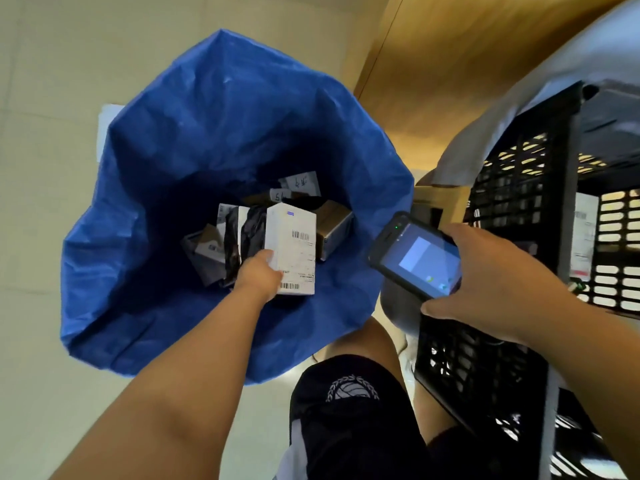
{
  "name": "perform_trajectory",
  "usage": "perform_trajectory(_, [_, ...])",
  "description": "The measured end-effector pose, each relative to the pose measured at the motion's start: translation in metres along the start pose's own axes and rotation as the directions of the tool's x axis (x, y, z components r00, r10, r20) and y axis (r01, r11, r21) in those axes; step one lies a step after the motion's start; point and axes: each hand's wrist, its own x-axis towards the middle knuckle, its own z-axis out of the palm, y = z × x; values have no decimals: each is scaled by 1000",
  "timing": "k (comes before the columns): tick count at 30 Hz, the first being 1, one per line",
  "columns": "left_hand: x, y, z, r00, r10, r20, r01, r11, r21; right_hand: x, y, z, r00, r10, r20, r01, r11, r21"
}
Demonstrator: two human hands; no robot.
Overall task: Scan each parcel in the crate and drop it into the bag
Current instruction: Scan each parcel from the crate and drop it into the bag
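Just beyond the left hand [258, 275], rising from its grip, is a white parcel [294, 244], a flat box with barcodes on the face turned to the camera. The hand clasps the box at its lower left corner. The thumb lies on the printed face and the fingers are hidden behind it. Hand and parcel are inside the mouth of the blue bag [207, 133], whose crumpled rim rings them on every side.

Below and past this hand, at the bottom of the bag, lie other parcels: a black mailer [247, 233] just left of the box, a grey carton [207, 251] further left, a brown carton [334, 225] to the right and white labelled packets [301, 183] beyond.

To the right, outside the bag's rim, the right hand [495, 282] is wrapped round a dark scanner [419, 258], thumb along its near edge, lit screen facing up. Behind and under this hand stands the black crate [512, 188], with a white label [585, 237] showing in it on the hand's right. A grey sheet [554, 84] drapes over the crate's far side. Nearer than both hands are the person's dark shorts [349, 410].
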Motion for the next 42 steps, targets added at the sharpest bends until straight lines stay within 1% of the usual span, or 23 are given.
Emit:
perform_trajectory(2, [1,0,4,994,5,109,-18,992,121,1,0,3,1000,11,7,-11,1000,-7])
perform_trajectory(3, [-1,1,5,991,-5,131,-16,986,163,0,0,3,1000,17,8,-16,1000,-12])
perform_trajectory(6, [-13,6,1,994,-1,107,-26,968,248,-8,-1,-1,1000,22,9,-22,1000,5])
perform_trajectory(11, [-41,22,-16,991,87,98,-110,960,259,-32,6,-20,999,18,-27,-17,999,49])
perform_trajectory(15, [-74,51,-28,990,124,73,-138,960,245,-57,27,-38,996,29,-81,-22,997,74])
perform_trajectory(18, [-102,82,-32,982,185,26,-187,960,209,-76,53,-49,993,33,-117,-21,995,99])
perform_trajectory(23, [-159,148,-20,938,344,-44,-323,913,247,-110,116,-60,980,53,-191,-23,987,160])
perform_trajectory(26, [-196,189,3,899,433,-66,-399,873,281,-132,165,-61,976,81,-203,-43,982,185])
perform_trajectory(29, [-230,226,37,871,487,-69,-463,859,219,-151,219,-54,974,115,-195,-75,977,199])
perform_trajectory(32, [-256,258,81,824,563,-59,-539,813,221,-165,274,-41,972,154,-177,-118,972,202])
perform_trajectory(34, [-268,276,112,806,590,-52,-570,797,198,-171,307,-32,967,194,-164,-162,969,188])
perform_trajectory(36, [-273,290,143,792,610,-6,-593,772,228,-177,336,-23,962,231,-146,-205,963,172])
perform_trajectory(38, [-273,300,174,788,611,79,-605,744,283,-182,361,-17,954,269,-132,-243,952,185])
perform_trajectory(40, [-268,306,203,805,568,171,-590,735,333,-188,382,-10,943,303,-139,-270,938,216])
perform_trajectory(42, [-260,307,229,833,491,257,-553,721,417,-193,396,-3,934,331,-135,-294,926,236])
